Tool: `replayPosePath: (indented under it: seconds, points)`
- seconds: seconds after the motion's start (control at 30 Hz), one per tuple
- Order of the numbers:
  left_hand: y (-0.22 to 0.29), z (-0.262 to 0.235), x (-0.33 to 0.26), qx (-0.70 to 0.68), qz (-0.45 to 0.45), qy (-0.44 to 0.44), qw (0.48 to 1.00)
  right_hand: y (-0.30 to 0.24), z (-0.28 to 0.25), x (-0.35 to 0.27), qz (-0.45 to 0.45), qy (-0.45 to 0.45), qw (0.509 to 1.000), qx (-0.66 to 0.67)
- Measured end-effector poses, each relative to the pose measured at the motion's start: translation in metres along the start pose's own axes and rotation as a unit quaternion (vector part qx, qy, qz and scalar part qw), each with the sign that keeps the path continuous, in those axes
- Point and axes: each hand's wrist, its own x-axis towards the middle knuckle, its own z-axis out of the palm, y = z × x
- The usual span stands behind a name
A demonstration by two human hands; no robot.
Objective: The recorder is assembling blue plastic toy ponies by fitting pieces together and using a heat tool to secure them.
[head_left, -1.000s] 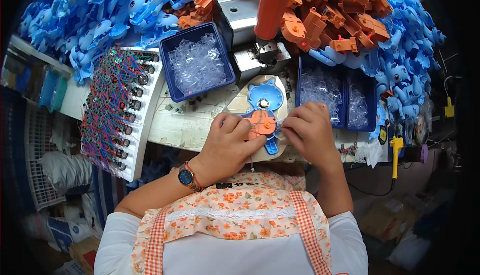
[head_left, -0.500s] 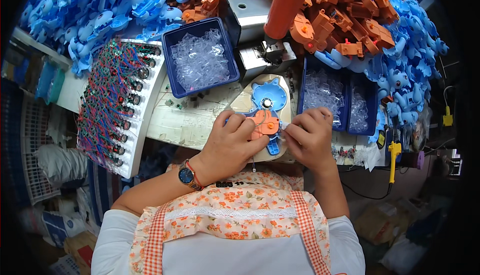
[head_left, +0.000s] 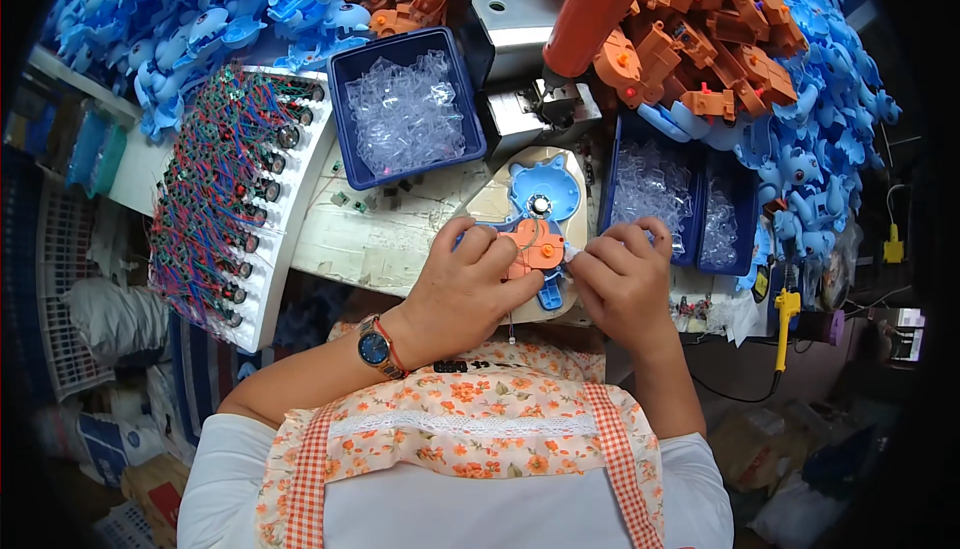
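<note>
A blue plastic animal-shaped toy shell (head_left: 558, 189) lies open in a beige holder (head_left: 572, 224) before me, a round part with a pale centre in its head. In its body sits an orange plastic gear housing (head_left: 520, 255), with a thin wire across it. My left hand (head_left: 462, 279) closes over the left side of the housing and shell, thumb along the lower edge. At the right side, my right hand (head_left: 630, 274) pinches a small clear plastic piece (head_left: 571, 252) against the shell; its exact shape is hidden by the fingertips.
Dark blue bins (head_left: 338, 114) hold clear plastic parts on both sides. A white foam tray (head_left: 290, 234) of wired round parts stands left. Behind are a metal press (head_left: 510, 24), orange housings (head_left: 655, 54) and heaps of blue shells (head_left: 800, 39). A yellow-handled tool (head_left: 787, 324) hangs right.
The view has shifted slightly. Both hands keep almost the same place at the shell, the right fingers still pinching the clear piece at its right side.
</note>
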Motion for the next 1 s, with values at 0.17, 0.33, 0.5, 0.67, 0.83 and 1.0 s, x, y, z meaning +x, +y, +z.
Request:
replayPosePath:
  seconds: [0.17, 0.33, 0.5, 0.67, 0.83, 1.0]
  points:
    - [0.0, 0.001, 0.001, -0.001, 0.003, 0.004, 1.0, 0.004, 0.003, -0.001, 0.018, 0.021, 0.999, 0.045]
    - [0.0, 0.002, 0.001, 0.0, 0.004, 0.005, 1.0, -0.006, 0.003, 0.001, 0.048, 0.028, 0.998, 0.036]
    - [0.0, 0.002, 0.001, -0.001, 0.003, 0.005, 1.0, -0.007, 0.003, 0.0, 0.071, 0.027, 0.997, 0.033]
    - [0.0, 0.003, 0.0, 0.001, 0.001, 0.005, 1.0, -0.011, 0.006, -0.001, 0.082, 0.023, 0.996, 0.021]
    - [0.002, 0.002, 0.002, -0.005, -0.007, 0.008, 1.0, -0.028, 0.004, -0.004, 0.058, -0.034, 0.991, -0.12]
    - [-0.001, 0.002, 0.0, -0.015, 0.001, 0.002, 1.0, -0.043, 0.006, -0.02, 0.004, -0.115, 0.97, -0.215]
